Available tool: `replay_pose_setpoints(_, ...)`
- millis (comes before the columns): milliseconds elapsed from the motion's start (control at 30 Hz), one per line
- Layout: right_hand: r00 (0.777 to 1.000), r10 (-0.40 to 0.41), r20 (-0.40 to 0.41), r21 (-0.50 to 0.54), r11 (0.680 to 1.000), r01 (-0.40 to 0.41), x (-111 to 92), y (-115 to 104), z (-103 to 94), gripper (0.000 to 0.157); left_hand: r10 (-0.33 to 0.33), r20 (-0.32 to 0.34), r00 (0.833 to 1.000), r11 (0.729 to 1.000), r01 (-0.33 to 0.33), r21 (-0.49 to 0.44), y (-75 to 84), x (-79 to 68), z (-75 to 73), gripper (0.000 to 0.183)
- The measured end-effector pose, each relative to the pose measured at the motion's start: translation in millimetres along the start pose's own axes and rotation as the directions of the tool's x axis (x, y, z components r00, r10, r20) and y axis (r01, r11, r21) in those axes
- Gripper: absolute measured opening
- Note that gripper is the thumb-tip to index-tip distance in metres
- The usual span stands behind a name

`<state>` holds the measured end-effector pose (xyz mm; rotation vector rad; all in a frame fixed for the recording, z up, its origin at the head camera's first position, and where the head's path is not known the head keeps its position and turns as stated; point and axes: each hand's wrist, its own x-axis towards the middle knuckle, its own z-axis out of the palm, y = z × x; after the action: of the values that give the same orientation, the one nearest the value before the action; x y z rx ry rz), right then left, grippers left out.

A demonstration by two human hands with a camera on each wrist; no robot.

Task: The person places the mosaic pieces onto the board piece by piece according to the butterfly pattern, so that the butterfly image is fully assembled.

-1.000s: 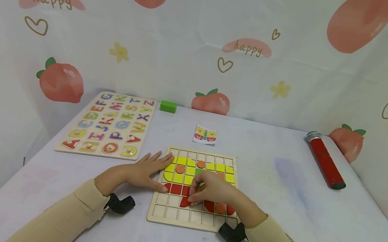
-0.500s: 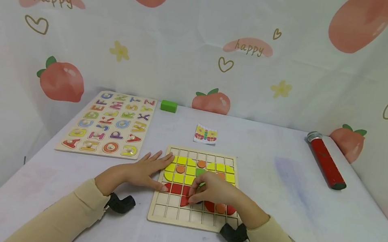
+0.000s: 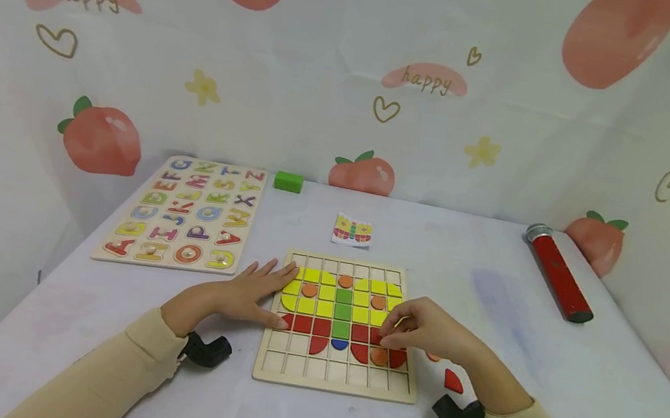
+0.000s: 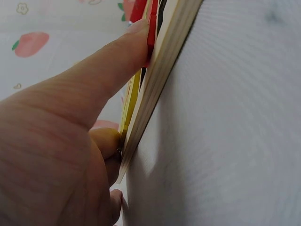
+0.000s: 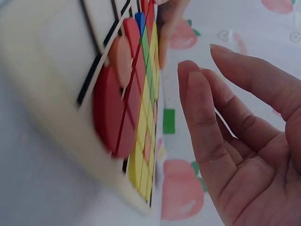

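Note:
A wooden grid board lies on the table, filled with flat yellow, red, green and orange pieces in a butterfly shape. At its left edge rests my left hand, fingers spread; the thumb touches a red piece in the left wrist view. Over the board's right side hovers my right hand, thumb and fingers bent but apart, with nothing between them. A red quarter-round piece sits left of the blue half-round piece. The orange disc lies between red pieces in the lower right row.
Beside the board's right edge lie a loose red piece and an orange disc, partly hidden. Behind the board is a butterfly picture card. An alphabet board, green block and red microphone stand farther out.
My right hand has let go of the red quarter-round piece, leaving it in the grid, and moved right across the board, uncovering the green column. My left hand stays put.

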<state>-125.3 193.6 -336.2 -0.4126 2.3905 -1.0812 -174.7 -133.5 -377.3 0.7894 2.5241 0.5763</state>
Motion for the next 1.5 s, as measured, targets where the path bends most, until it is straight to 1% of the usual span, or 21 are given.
replay_pose_setpoints(233,0.999,0.012,-0.043,0.023,1.0,-0.011,-19,22,-10.5,0.02,0.001,0.0,1.0,1.0,-0.001,-0.002,-1.7,-1.6,0.5,0.101)
replay_pose_setpoints(367,0.995,0.043,-0.093,0.041,0.998,-0.04,-26,30,-11.2,0.025,-0.005,0.001,1.0,1.0,0.005,0.002,-0.7,-2.0,0.3,0.1)
replay_pose_setpoints(567,0.971,0.137,-0.197,0.098,0.988,-0.119,-34,46,-8.4,0.032,0.003,0.002,1.0,1.0,-0.003,-0.014,1.8,-1.6,0.0,0.101)
replay_pose_setpoints(633,0.963,0.151,-0.224,0.096,0.986,-0.133,-37,53,-8.7,0.033,0.005,0.003,1.0,1.0,-0.005,-0.014,2.0,-1.4,0.3,0.101)
replay_pose_setpoints(700,0.951,0.179,-0.251,0.083,0.983,-0.163,-38,58,-9.0,0.031,0.001,0.001,1.0,1.0,-0.001,-0.014,2.1,-1.4,0.5,0.1)
replay_pose_setpoints(767,0.944,0.202,-0.261,0.071,0.979,-0.19,-39,62,-9.1,0.029,-0.003,-0.001,1.0,1.0,0.003,-0.014,2.0,-1.4,0.6,0.101)
replay_pose_setpoints(867,0.939,0.225,-0.26,0.059,0.974,-0.217,-39,66,-8.6,0.026,-0.008,-0.003,1.0,1.0,0.008,-0.015,1.8,-1.4,0.7,0.101)
replay_pose_setpoints(933,0.943,0.218,-0.249,0.056,0.976,-0.211,-39,67,-8.6,0.025,-0.009,-0.002,1.0,1.0,0.009,-0.011,1.6,-1.1,0.7,0.101)
replay_pose_setpoints(1233,0.97,0.127,-0.208,0.018,0.992,-0.126,-35,65,-12.2,0.026,-0.015,-0.008,1.0,1.0,0.015,-0.008,1.1,-1.4,0.0,0.101)
replay_pose_setpoints(1367,0.983,0.087,-0.16,0.049,0.996,-0.08,-31,61,-13.5,0.026,-0.009,-0.006,1.0,1.0,0.009,-0.011,-1.3,-1.0,1.6,0.101)
replay_pose_setpoints(1500,0.992,0.05,-0.116,0.106,0.994,-0.038,-26,54,-14.4,0.028,0.008,0.0,1.0,1.0,-0.008,-0.021,-1.5,-1.0,1.9,0.101)
